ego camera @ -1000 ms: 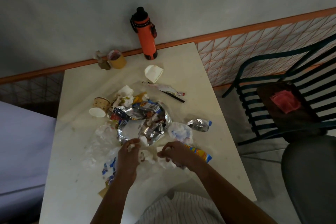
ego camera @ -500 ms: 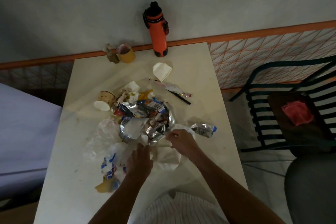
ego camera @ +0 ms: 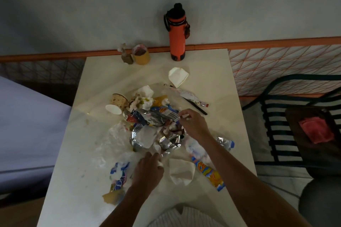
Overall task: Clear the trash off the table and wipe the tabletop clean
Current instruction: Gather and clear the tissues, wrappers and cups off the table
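Note:
A heap of foil wrappers and crumpled tissue [ego camera: 155, 131] lies in the middle of the white table [ego camera: 217, 83]. My right hand [ego camera: 193, 125] reaches over the heap's right side and pinches a small white scrap at its fingertips. My left hand [ego camera: 148, 169] sits at the heap's near edge, its fingers curled on the silver foil and tissue there. A paper cup [ego camera: 117, 102] lies on its side at the left. An orange snack wrapper [ego camera: 209, 173] and a white tissue [ego camera: 181, 170] lie near my right forearm. A blue-and-white wrapper [ego camera: 118, 173] lies left of my left hand.
An orange bottle [ego camera: 177, 33], a yellow cup [ego camera: 141, 55] and a small brown object [ego camera: 126, 56] stand at the table's far edge by the wall. A folded white paper [ego camera: 178, 77] and a black pen [ego camera: 195, 106] lie beyond the heap. A dark chair [ego camera: 295, 116] holds a red cloth [ego camera: 316, 131].
My right hand has moved from the near edge of the heap up to its far right side with a white scrap. My left hand has moved a little forward to the foil's edge.

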Demonstrator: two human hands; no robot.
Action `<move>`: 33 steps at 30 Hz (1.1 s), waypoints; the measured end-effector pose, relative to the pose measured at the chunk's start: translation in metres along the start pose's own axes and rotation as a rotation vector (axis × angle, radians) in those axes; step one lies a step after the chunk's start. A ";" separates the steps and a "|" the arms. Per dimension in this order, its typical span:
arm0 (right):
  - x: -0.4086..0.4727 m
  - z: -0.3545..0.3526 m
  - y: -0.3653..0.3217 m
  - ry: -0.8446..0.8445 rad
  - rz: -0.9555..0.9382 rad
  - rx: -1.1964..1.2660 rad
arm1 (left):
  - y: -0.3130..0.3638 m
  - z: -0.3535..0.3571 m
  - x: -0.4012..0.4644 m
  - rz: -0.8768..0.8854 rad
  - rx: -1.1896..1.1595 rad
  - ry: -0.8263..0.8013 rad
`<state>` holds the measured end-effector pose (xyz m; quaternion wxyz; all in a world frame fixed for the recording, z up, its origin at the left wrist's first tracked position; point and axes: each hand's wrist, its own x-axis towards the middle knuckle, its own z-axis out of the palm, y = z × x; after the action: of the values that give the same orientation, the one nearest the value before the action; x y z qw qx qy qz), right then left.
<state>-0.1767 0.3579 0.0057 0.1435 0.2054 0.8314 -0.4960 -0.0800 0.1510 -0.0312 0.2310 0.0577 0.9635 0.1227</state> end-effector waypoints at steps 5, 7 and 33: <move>0.038 0.000 -0.029 0.024 -0.093 -0.143 | 0.004 -0.035 0.008 0.032 -0.208 0.098; 0.056 0.006 -0.042 0.024 -0.113 -0.202 | 0.007 -0.054 0.014 0.030 -0.261 0.128; 0.141 0.056 -0.070 0.021 -0.085 -0.303 | -0.048 -0.173 0.199 -0.228 -0.073 0.046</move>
<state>-0.3317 0.3070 -0.0290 0.1434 0.1513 0.9061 -0.3682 -0.3388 0.1023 0.0201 0.2233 -0.0636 0.9637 0.1321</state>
